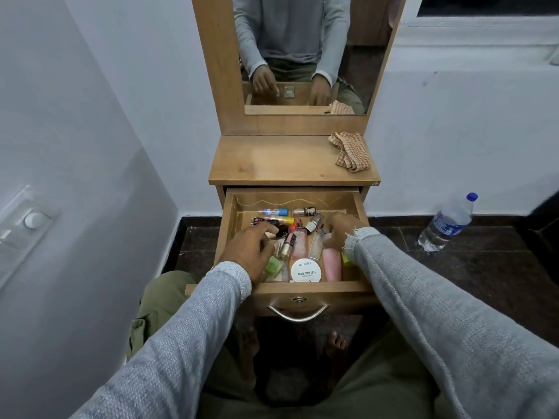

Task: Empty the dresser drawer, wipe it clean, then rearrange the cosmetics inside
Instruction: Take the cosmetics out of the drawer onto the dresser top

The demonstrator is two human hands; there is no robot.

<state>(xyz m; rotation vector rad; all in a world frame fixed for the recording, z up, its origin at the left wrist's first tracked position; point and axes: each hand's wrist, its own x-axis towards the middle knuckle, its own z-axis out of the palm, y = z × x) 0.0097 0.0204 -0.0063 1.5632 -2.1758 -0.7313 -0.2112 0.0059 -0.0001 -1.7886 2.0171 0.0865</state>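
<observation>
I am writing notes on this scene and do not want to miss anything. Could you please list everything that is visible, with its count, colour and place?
dresser: one, light brown wood, against the wall.
mirror: one, above the dresser top.
drawer: one, wooden, pulled open, metal handle in front.
cosmetics: many small bottles and tubes, mixed colours, loose in the drawer.
nail polish tub: one, white lid, front of the drawer.
cloth: one, checked red and cream, right on the dresser top.
water bottle: one, clear with blue cap, on the dark floor at right.
left hand: in the drawer, among the bottles.
right hand: in the drawer, right side.
</observation>
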